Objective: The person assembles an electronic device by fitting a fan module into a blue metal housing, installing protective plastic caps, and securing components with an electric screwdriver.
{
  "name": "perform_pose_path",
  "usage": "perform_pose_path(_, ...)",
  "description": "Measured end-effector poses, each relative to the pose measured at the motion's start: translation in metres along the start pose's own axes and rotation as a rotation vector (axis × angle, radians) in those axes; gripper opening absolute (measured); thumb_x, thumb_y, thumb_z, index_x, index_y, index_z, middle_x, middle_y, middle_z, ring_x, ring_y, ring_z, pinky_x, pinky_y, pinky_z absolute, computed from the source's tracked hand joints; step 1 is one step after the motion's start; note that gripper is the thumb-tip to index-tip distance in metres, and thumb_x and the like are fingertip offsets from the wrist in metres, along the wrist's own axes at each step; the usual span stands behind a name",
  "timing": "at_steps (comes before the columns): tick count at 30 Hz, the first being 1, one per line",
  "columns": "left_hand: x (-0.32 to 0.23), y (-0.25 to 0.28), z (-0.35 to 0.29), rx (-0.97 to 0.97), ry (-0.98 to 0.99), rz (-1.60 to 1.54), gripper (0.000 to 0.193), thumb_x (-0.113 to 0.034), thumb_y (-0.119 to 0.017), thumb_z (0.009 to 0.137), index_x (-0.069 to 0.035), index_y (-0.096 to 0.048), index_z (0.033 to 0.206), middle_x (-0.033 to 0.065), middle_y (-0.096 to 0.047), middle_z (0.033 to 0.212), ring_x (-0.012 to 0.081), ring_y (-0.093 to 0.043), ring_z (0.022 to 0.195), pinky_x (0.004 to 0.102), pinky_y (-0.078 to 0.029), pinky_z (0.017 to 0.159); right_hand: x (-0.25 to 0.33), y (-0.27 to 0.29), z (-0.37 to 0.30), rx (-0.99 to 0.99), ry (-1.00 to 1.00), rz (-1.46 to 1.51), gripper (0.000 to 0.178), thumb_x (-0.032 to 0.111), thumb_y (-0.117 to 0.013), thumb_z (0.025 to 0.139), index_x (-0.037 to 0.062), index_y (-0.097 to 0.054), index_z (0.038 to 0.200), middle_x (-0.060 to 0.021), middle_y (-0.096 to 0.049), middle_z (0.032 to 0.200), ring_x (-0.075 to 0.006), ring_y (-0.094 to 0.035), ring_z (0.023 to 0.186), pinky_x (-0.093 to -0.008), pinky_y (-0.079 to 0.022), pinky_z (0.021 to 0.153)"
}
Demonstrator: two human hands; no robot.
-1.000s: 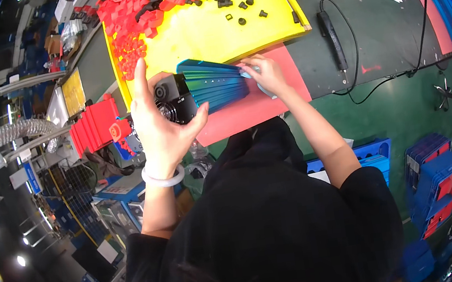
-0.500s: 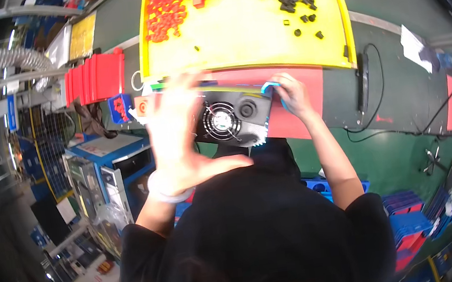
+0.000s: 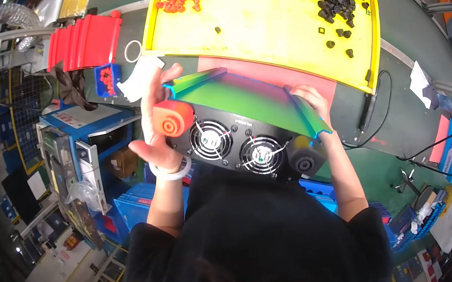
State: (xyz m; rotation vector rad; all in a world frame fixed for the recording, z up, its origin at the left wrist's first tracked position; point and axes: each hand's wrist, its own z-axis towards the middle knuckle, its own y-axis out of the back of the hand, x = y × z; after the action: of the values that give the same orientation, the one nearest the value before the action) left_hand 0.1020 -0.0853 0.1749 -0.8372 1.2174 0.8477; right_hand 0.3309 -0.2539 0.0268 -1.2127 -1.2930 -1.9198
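Workbench (image 3: 400, 104), fan unit (image 3: 242, 111), between left grip (image 3: 160, 150) and right grip (image 3: 314, 102)

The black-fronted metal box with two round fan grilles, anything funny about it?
The box looks odd because its ends don't match: a bright red ringed block at the left, a dark grey ringed block at the right.
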Motion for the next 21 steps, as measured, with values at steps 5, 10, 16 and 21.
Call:
perform_pose_path(5, 0.014, 0.006, -0.014, -0.095, -0.034, -0.185, 0.117, -0.089, -0.027, 0.066, 0.012, -0.04, 0.125, 0.0189, -0.051, 0.115, 0.0322, -0.041, 0.12, 0.0428, -0.026, 0.105, 0.017, 0.02, 0.001, 0.159, -0.121, 0.01, 0.04, -0.01, -0.057, 0.073, 0.0073, -0.057, 0.11, -0.0113, -0.054, 0.103, -0.0245, -0.057, 0.097, -0.0299, -0.047, 0.08)
perform_pose_path(10, 0.017, 0.011, -0.022, -0.071, -0.101, -0.215, 0.114, -0.088, -0.026, 0.068, 0.01, -0.042, 0.124, 0.0203, -0.052, 0.114, 0.0333, -0.044, 0.117, 0.0452, -0.027, 0.104, 0.066, 0.084, 0.031, -0.039, -0.547, 0.37, 0.033, -0.002, -0.053, 0.083, -0.0004, -0.052, 0.117, -0.0035, -0.055, 0.103, -0.0108, -0.052, 0.097, -0.024, -0.042, 0.084)
perform_pose_path(16, 0.02, 0.016, -0.024, -0.023, -0.135, -0.179, 0.113, -0.088, -0.024, 0.068, 0.009, -0.045, 0.123, 0.0209, -0.051, 0.114, 0.0334, -0.044, 0.117, 0.0458, -0.028, 0.104, 0.141, 0.057, 0.089, 0.19, -0.276, 1.043, 0.032, 0.007, -0.053, 0.087, 0.0002, -0.05, 0.118, -0.0059, -0.058, 0.108, -0.0126, -0.054, 0.1, -0.0259, -0.043, 0.086)
perform_pose_path(21, 0.02, 0.012, -0.037, -0.176, -0.082, -0.258, 0.116, -0.088, -0.018, 0.068, 0.009, -0.04, 0.126, 0.0183, -0.05, 0.115, 0.0278, -0.043, 0.117, 0.0401, -0.029, 0.103, 0.155, -0.002, 0.108, 0.987, 0.124, 0.616, 0.036, 0.019, -0.045, 0.093, 0.0016, -0.045, 0.124, -0.0136, -0.041, 0.126, -0.025, -0.038, 0.122, -0.0343, -0.03, 0.101)
